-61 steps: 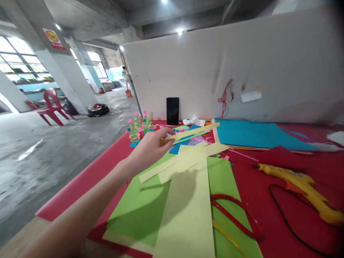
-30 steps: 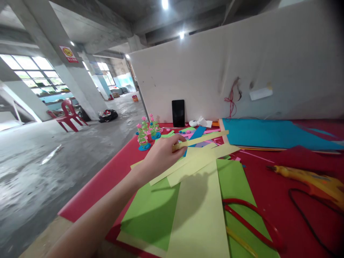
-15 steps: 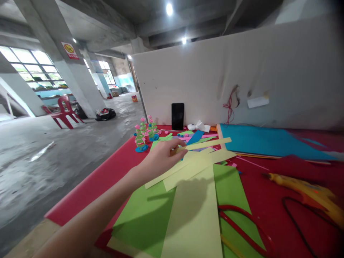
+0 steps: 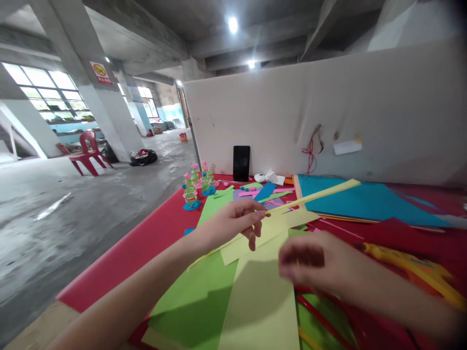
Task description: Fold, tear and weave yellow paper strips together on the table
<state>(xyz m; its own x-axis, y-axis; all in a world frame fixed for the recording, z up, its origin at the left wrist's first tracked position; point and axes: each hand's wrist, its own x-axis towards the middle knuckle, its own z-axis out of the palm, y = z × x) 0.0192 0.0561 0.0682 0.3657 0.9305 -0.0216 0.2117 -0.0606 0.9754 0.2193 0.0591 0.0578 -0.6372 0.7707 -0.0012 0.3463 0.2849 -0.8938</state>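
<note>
- Left hand (image 4: 235, 221): fingertips pinched on yellow strip (image 4: 321, 195) — strip points toward two o'clock.
- Right hand (image 4: 321, 262): at left hand's four o'clock — blurred, half-curled, gap before thumb, seemingly unfilled.

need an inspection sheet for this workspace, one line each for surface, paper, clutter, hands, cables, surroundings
Surface: red-covered table, largely hidden under paper.
Paper: pale yellow strip raised at a slant; broad pale yellow sheet over green sheet.
Clutter: paper scraps, small tree-like ornaments, yellow glue gun, upright black slab.
Hands: left hand pinches the strip's near end; right hand blurred, fingers curled, nothing seen in it.
Cables: red cord bunched against the white partition.
Surroundings: concrete floor, red chair, black bag.
</note>
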